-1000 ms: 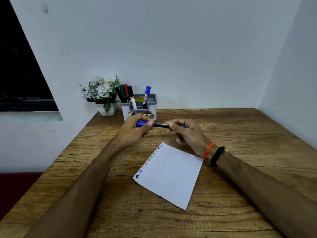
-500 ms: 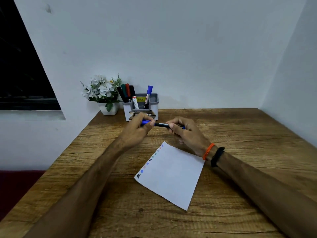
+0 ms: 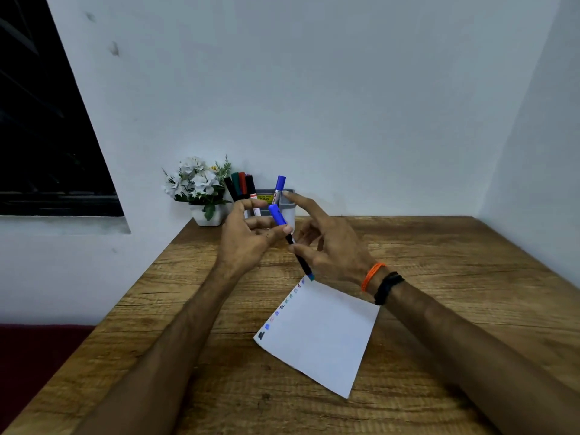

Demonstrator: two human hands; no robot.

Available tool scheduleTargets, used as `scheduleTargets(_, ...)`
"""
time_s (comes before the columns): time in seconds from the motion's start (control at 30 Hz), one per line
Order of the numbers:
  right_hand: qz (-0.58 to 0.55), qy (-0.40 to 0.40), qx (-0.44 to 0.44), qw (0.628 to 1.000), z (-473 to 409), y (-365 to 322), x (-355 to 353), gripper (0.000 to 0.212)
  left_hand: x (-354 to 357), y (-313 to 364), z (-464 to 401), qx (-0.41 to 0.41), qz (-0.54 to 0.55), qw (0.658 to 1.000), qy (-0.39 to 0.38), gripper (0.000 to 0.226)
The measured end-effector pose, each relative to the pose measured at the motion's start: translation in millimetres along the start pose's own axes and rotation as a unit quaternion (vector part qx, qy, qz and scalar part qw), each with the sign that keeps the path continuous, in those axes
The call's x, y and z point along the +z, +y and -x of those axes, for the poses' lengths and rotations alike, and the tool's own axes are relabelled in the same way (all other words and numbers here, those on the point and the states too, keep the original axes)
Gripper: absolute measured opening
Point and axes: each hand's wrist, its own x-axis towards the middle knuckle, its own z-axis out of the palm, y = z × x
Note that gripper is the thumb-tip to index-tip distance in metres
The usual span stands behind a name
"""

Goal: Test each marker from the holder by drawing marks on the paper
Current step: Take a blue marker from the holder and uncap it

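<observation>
A: Where is the blue marker (image 3: 290, 240) now?

B: It is in the air between both hands, above the wooden desk (image 3: 439, 277). It lies slanted: the blue cap end points to about 11 o'clock, the small bluish end points to 5 o'clock, just over the far corner of the paper (image 3: 320, 334).

A: Which hand has it?

B: The left hand (image 3: 248, 237) sits at 9 o'clock of the marker and pinches it with the thumb and curled fingers just below the cap. The right hand (image 3: 329, 246) is at 3 o'clock; its thumb lies against the black barrel, and the index finger is stretched out toward 11 o'clock. If the right hand really grips the barrel, I cannot tell, because the other fingers are loose.

A: And the holder?

B: The grey marker holder (image 3: 287, 208) stands at 12 o'clock behind the hands, against the wall. A blue marker (image 3: 279, 188) stands in it, and black, green and red markers (image 3: 241, 186) lean at its left side. At 9 o'clock of the holder is a white flower pot (image 3: 208, 215).

A: The paper has marks?

B: Yes, a row of small coloured marks (image 3: 282, 309) along its left edge
</observation>
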Motion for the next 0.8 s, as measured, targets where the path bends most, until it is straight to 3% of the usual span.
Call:
scheduleTargets(0.17,0.013,-0.013,-0.032,0.999,-6.8,-2.1,3.3,0.074,-0.4,-1.2,1.6,0.010,-0.012,1.000,-0.019,0.078)
scheduleTargets(0.3,-0.035,-0.005,0.008,0.999,-14.0,3.1,2.8,0.068,-12.1,-6.1,-6.3,-0.026,0.020,0.998,-0.057,0.064)
scheduleTargets(0.4,-0.042,0.004,0.026,0.999,-24.0,7.3,1.0,0.072,-24.8,-21.3,-10.9,-0.057,-0.110,0.990,-0.063,0.054)
scheduleTargets(0.5,-0.039,0.015,0.021,0.999,-40.8,9.1,1.9,0.073,-32.4,-41.9,-12.1,-0.077,-0.379,0.920,-0.070,0.052)
scheduleTargets(0.57,-0.041,0.024,0.023,0.999,-55.0,9.1,4.6,0.075,-34.3,-54.4,-12.7,-0.066,-0.481,0.870,-0.091,0.054)
scheduleTargets(0.67,-0.052,0.053,0.026,0.997,-78.7,9.3,12.8,0.074,-37.6,-70.9,-13.6,-0.060,-0.543,0.828,-0.131,0.063)
scheduleTargets(0.8,-0.062,0.084,0.034,0.994,-110.2,8.2,27.2,0.073,-37.5,-77.3,-11.5,-0.073,-0.542,0.823,-0.149,0.068)
